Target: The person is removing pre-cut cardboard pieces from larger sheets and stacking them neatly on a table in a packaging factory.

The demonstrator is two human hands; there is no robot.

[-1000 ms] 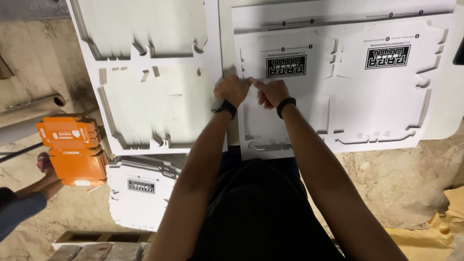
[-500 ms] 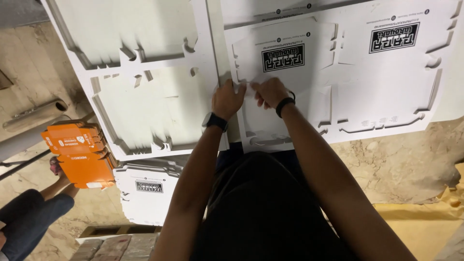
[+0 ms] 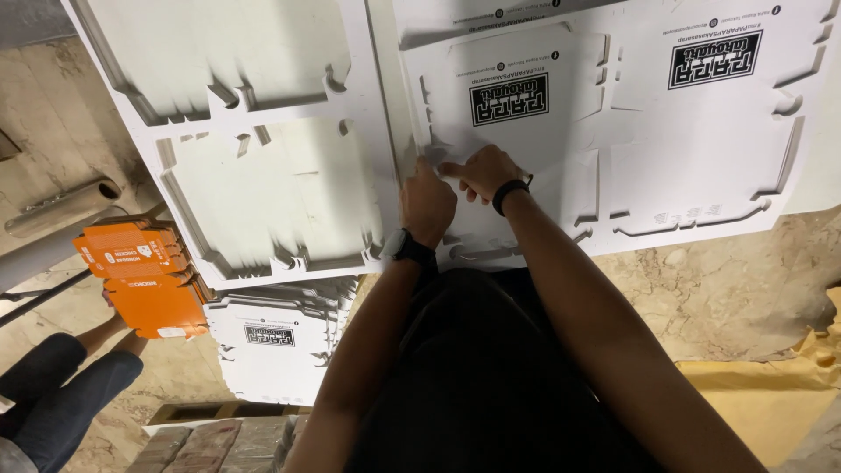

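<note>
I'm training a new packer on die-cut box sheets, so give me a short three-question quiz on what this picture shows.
1. True or false: both hands, the left hand and the right hand, rest on the printed white sheet.
2. What lies left of that sheet? A) the empty white frame with its box shapes already out B) a roll of tape C) a metal tray
3. What colour are the flat boxes that another person holds at the left edge?

Key: 1 true; 2 A; 3 orange.
</note>
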